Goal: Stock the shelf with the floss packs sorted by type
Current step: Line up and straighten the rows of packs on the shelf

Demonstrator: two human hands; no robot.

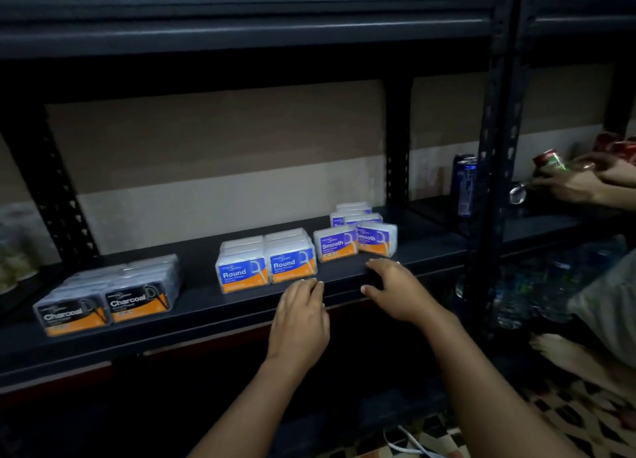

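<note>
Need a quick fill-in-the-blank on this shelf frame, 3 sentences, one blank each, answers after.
1. The packs at the left end of the shelf are labelled ____.
2. The Round packs stand between the Charcoal packs and the ____ packs.
3. The left hand and right hand hold ____ at the shelf's front edge.

Answers: Charcoal; Smooth; nothing

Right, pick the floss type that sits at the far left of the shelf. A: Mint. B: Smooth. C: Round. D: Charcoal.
D: the black Charcoal packs stand at the left end of the shelf, the Round packs in the middle, the Smooth packs to the right.
</note>
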